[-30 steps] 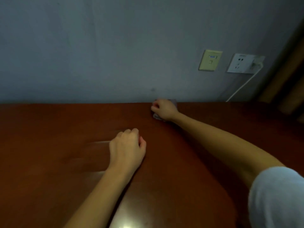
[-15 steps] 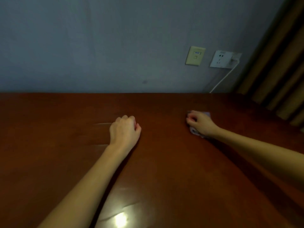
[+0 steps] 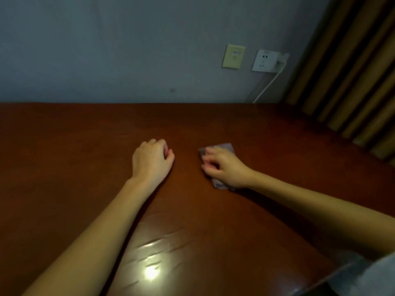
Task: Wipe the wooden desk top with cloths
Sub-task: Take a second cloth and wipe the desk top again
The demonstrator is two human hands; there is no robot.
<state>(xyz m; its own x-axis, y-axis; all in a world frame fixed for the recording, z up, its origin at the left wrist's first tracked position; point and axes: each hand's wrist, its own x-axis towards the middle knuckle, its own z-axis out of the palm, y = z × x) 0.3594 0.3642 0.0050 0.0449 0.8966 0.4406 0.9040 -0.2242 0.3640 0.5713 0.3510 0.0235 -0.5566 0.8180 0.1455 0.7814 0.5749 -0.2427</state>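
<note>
One cloth (image 3: 227,146) pinned under curled right grip (image 3: 226,168) | left grip (image 3: 152,161) fisted, empty

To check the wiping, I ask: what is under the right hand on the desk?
A small greyish cloth lies under the right hand on the wooden desk top. Only its far edge and a near corner show; the hand covers its middle.

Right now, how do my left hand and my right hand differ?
The left hand is curled into a fist with no cloth showing; the right hand covers a cloth, fingers bent onto it. The left hand rests on the bare desk; the right hand has the cloth beneath it. The right hand's fingers look blurred, the left hand's sharp. Both lie palm down on the desk.
</note>
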